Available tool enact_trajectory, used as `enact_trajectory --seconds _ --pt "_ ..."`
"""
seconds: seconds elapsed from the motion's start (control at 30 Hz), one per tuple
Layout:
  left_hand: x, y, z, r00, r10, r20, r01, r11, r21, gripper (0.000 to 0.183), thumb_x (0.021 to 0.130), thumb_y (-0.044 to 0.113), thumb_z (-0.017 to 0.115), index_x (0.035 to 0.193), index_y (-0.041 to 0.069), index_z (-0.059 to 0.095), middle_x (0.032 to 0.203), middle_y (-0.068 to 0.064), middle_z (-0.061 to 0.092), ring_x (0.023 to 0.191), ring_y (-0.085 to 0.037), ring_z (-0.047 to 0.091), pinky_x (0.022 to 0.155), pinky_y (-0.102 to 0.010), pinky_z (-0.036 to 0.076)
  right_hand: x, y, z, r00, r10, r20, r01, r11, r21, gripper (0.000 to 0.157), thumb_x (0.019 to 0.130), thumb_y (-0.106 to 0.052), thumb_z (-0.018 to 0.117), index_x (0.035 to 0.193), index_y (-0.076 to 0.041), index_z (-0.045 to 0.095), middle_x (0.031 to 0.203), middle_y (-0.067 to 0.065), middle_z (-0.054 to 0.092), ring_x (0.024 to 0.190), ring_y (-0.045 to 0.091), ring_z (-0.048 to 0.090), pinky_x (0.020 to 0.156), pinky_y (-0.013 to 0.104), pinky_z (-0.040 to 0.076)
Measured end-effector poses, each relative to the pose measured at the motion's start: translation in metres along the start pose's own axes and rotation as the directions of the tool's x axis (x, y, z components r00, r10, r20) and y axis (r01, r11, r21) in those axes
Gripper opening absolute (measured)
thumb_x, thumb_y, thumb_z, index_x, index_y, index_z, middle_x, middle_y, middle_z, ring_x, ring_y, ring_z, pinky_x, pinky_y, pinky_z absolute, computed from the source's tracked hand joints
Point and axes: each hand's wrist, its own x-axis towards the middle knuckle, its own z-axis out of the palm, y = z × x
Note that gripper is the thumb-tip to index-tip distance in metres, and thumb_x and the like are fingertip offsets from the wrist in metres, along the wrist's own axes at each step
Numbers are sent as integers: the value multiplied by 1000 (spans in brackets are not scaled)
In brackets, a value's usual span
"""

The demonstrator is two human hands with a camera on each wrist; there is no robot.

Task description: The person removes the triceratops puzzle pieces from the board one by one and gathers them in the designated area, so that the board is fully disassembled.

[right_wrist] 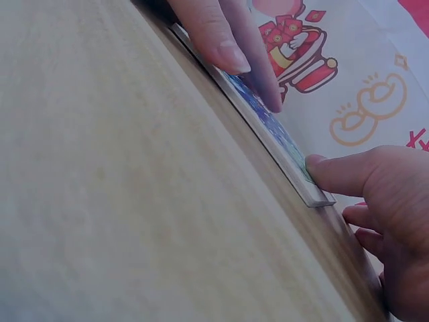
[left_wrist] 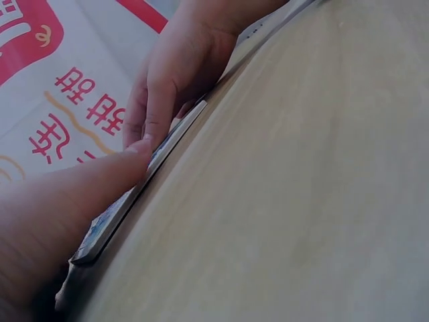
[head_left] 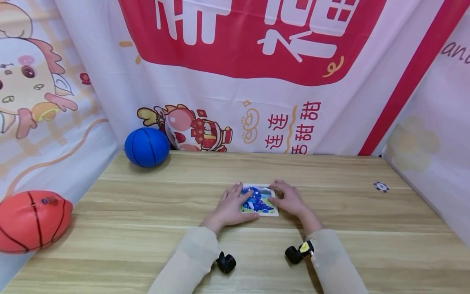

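Note:
A flat square puzzle board [head_left: 261, 201] with a white border and a blue dinosaur picture lies on the wooden table. My left hand [head_left: 230, 207] rests over its left side, fingers spread and fairly straight, the thumb along the near edge. On the other side, my right hand [head_left: 291, 201] touches the right edge, with thumb and forefinger apart. The right wrist view shows the right thumb [right_wrist: 338, 173] on the board's border near a corner; its other fingers bend beside the board. Seen edge-on in the left wrist view, the board [left_wrist: 127, 204] lies close to the tabletop.
A blue ball [head_left: 147, 147] sits at the table's back left corner, and a red ball [head_left: 34, 221] at the left edge. To the right lies a small black-and-white round chip [head_left: 381, 187]. Printed cloth [head_left: 235, 90] hangs behind the wooden table [head_left: 349, 253].

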Motion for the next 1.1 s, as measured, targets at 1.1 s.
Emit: enact_trajectory --seconds 1.1 --pt "-1 8 3 996 -57 70 49 993 111 72 80 64 33 138 23 22 142 -13 0 128 -26 -5 99 -47 -2 8 -11 5 995 102 -23 -103 992 -72 22 81 -18 59 101 -10 54 130 17 36 121 34 24 96 52 6"
